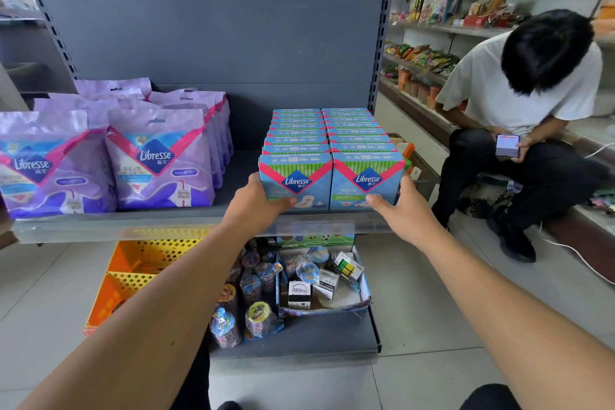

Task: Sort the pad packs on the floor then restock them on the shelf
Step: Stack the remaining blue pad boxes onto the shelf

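Shelf (199, 220) holds blue Libresse packs (331, 156) between both hands.

Both of your forearms extend forward and upward, converging toward the front edge of the shelf, sleeves not visible. Your left hand (258, 206) is set palm inward, thumb pointing right across a front face, fingers hidden behind. Your right hand (404, 210) mirrors it: palm inward, thumb pointing left, fingers wrapped out of sight. Wrists are straight.
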`<state>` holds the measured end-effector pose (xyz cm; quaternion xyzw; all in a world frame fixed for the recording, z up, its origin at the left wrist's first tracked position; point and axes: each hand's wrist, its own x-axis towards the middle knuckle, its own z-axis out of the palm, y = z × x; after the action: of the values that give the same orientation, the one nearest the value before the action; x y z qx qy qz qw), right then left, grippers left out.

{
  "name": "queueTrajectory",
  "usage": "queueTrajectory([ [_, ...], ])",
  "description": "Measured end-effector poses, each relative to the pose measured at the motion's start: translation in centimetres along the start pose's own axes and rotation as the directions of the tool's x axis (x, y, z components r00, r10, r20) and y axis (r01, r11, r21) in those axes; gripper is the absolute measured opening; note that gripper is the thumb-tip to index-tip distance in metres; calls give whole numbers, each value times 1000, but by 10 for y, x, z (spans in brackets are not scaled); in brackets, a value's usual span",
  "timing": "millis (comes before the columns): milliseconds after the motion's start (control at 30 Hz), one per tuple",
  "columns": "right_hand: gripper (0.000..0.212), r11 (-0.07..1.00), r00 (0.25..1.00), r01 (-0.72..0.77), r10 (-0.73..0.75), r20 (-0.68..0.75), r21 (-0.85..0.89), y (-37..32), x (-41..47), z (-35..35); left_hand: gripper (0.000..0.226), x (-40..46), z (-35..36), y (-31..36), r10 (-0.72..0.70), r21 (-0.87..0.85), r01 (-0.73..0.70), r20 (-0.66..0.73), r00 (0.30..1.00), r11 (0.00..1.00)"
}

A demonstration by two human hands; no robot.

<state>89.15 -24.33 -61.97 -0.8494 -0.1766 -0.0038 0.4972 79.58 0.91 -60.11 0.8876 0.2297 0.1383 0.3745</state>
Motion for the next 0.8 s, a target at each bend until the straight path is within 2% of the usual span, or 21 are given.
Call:
queueTrajectory([
  [133, 58, 999, 998, 36, -36, -54, 0, -8, -9, -3, 90, -3, -6, -1, 26, 6, -26, -10, 1000, 1000],
  [200, 69, 997, 990, 70, -71, -124, -15, -16, -15, -6, 99, -7, -11, 0, 39, 10, -39, -20, 999, 999],
  [267, 74, 986, 961, 95, -127, -246, -138, -24, -21, -8, 100, -12, -19, 1, 72, 3, -72, -48, 996, 997],
  [367, 58, 895, 844, 225, -376, -382, -384, -47, -35, -5, 86, -24, -37, 2, 162, -29, -168, -149, 975, 985],
  [433, 53, 802, 756, 375, -555, -347, -465, -71, -43, 5, 73, -32, -55, -1, 208, -25, -220, -236, 949, 975],
  [500, 51, 738, 701, 499, -652, -289, -453, -99, -50, 23, 61, -40, -79, -6, 229, 2, -239, -297, 927, 971],
  [633, 57, 769, 764, 584, -629, -143, -260, -165, -64, 73, 50, -43, -139, -29, 259, 24, -270, -381, 888, 963],
  [800, 83, 884, 886, 462, -463, 5, -66, -216, -64, 141, 62, -34, -216, -82, 230, 75, -219, -428, 874, 973],
])
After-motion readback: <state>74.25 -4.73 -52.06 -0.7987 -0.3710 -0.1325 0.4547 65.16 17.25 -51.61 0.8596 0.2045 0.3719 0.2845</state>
